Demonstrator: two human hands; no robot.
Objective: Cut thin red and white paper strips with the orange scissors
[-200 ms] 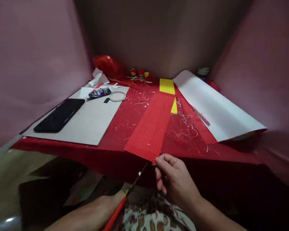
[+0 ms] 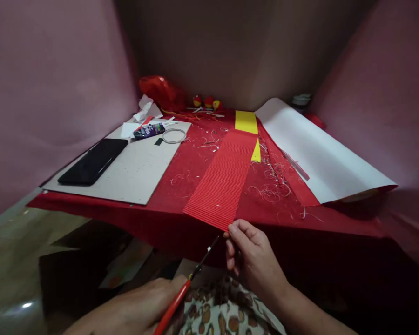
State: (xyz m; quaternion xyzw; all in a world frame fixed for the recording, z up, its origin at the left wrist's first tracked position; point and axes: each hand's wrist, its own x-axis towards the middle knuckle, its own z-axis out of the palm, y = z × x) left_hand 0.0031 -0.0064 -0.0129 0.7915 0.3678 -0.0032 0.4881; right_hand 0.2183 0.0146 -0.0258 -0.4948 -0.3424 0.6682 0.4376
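My right hand (image 2: 251,249) pinches the near right corner of a red corrugated paper strip (image 2: 223,179). The strip lies over the table's front edge, its far end resting on a piece of yellow paper (image 2: 246,122). Low in the view, my left hand (image 2: 160,295) is closed around scissors (image 2: 176,304) with red handles. Their dark blades point up and right, just short of my right hand and apart from the strip; a small white bit clings to them. The left fingers are mostly hidden under the hand.
A grey board (image 2: 139,181) on the left bears a black phone (image 2: 94,163), a glue tube (image 2: 149,131) and a ring (image 2: 173,136). White-backed sheet (image 2: 317,153) curls on the right. Thread scraps (image 2: 270,190) litter the red cloth. Small red-and-yellow figures (image 2: 208,102) stand behind.
The scissors and my left hand have moved slightly right and up, closer to my right hand. The whole view has shifted a little. My right hand keeps its pinch on the strip.
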